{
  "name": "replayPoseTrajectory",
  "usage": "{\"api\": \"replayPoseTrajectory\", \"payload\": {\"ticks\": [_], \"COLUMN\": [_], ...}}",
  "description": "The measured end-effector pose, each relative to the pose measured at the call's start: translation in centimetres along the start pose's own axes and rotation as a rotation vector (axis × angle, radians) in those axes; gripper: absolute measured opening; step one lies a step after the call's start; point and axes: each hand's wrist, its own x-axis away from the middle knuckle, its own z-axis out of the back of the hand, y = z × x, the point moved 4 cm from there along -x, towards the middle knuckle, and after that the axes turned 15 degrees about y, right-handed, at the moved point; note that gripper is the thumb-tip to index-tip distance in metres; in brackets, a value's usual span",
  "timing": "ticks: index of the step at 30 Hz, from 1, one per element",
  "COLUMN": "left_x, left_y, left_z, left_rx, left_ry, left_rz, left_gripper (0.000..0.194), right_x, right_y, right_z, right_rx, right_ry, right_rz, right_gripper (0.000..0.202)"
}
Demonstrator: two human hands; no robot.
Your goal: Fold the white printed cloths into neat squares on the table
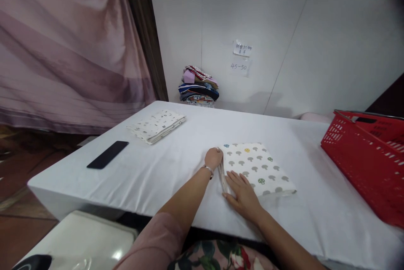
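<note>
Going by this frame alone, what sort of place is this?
Probably a cloth-folding workspace: folded mushroom-print cloth on a white table, a pile of fabrics behind it, and a red basket.

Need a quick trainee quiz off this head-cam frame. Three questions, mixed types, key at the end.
1. Multiple choice. Where is the right hand?
A) raised in the air
B) touching the mushroom-print cloth
C) out of view

2. True or false. As the camera sees it, the red basket is to the right of that cloth.

3. Fill in. The wrist with the bracelet belongs to the ____ hand.

Key:
1. B
2. True
3. Left: the left hand, which is at the cloth's edge.
</note>
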Motion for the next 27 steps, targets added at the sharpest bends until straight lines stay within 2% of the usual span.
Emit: {"api": "replayPoseTrajectory", "payload": {"ticks": [8,12,18,22,27], "left_x": [-0.4,-0.9,-1.7,-2.2,-2.9], "left_y": [-1.0,-0.5,-0.9,-1.5,-1.1], "left_z": [0.1,-0.1,-0.9,-1.4,-1.4], "left_rx": [0.026,0.037,0.043,0.015,-0.059], "left_ry": [0.069,0.086,0.135,0.113,0.056], "left_rz": [0.087,0.089,0.123,0.137,0.096], "left_gripper": [0.018,0.016,0.025,0.027,0.027], "right_x": [0.1,0.1,0.0,-0.3,-0.4], "right_y": [0.1,0.1,-0.1,-0.3,-0.9], "right_z": [0.1,0.0,0.0,0.3,0.1], "right_rx": [-0.023,-0.021,-0.021,-0.031,-0.009], "right_ry": [-0.024,-0.021,-0.022,-0.045,-0.056], "right_rz": [-0.002,-0.004,-0.012,-0.025,-0.065], "right_gripper": [0.055,0.055,0.055,0.057,0.061]}}
